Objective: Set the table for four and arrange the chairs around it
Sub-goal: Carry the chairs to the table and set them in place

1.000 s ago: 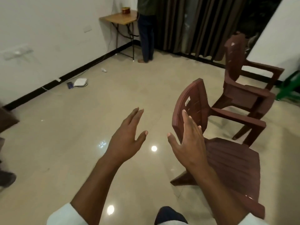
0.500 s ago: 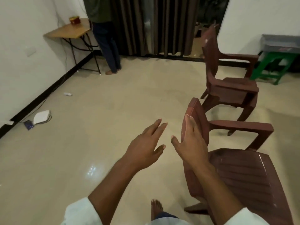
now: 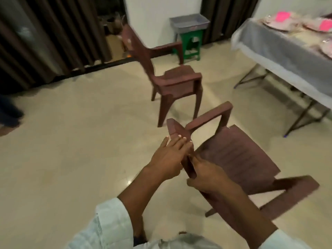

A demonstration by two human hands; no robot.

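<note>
Room: pale tiled floor, dark curtains along the far wall, a green stool beyond the near chair.
Table: covered table to the right of the near chair, well apart from it; pink and pale packets on top, too blurred to name.
Near chair: brown plastic armchair, seat turned toward the table, seemingly tipped, though wide-angle distortion leaves that unsure.
Left hand: left hand laid on the backrest's top edge, fingers stretched along it, thumb hidden; firmness of grip impossible to judge.
Right hand: right hand wrapped round the same backrest lower down, fingers on the seat side.
Second chair: another brown armchair just beyond the near chair, toward the curtains, untouched.
Bystander: a dark trouser leg at the left edge, far from the near chair.
Risks: swinging the near chair could knock its legs against the second chair; a leg could scrape or catch on the floor; a one-sided hold on the backrest could let it twist free; pushing too far could jolt the table's frame.
</note>
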